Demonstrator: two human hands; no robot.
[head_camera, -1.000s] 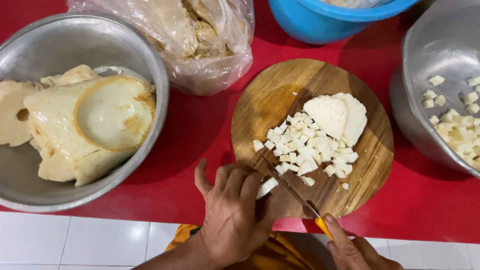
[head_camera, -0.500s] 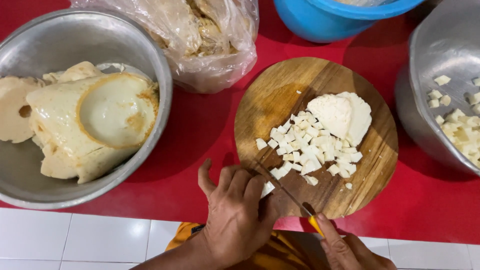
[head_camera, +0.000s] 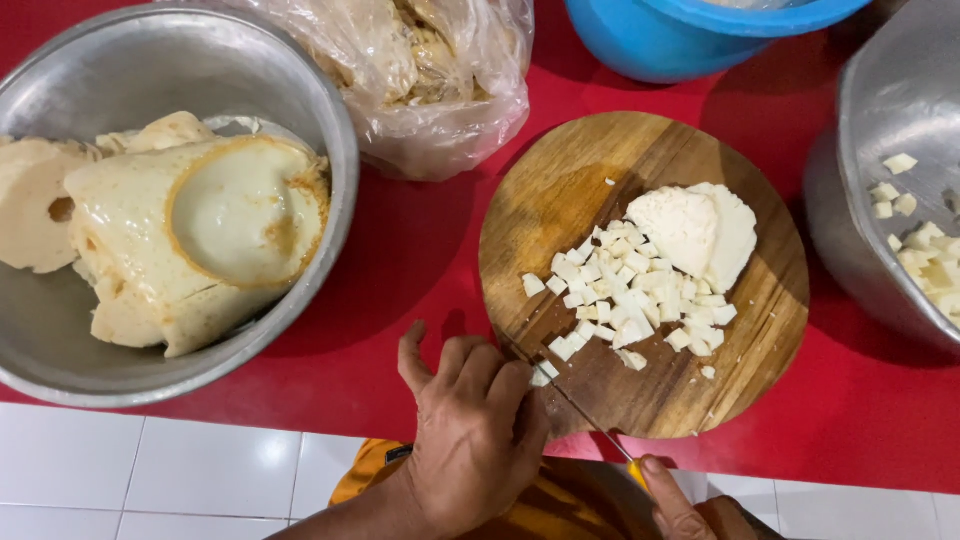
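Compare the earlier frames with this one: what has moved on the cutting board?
Little changed. The left hand stays at the round wooden board's near edge; the right hand keeps its hold on the knife, shifted only slightly. The white cubes, uncut white chunk and left metal bowl stayed put.

A kitchen: a round wooden cutting board (head_camera: 640, 200) on a red-covered bench (head_camera: 400, 260), steel bowls (head_camera: 150, 70) either side, white tiles below.

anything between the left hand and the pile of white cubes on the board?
Only the knife blade. It runs diagonally across the wooden board, between the left hand at the near edge and the diced white cubes. The right hand holds the handle.
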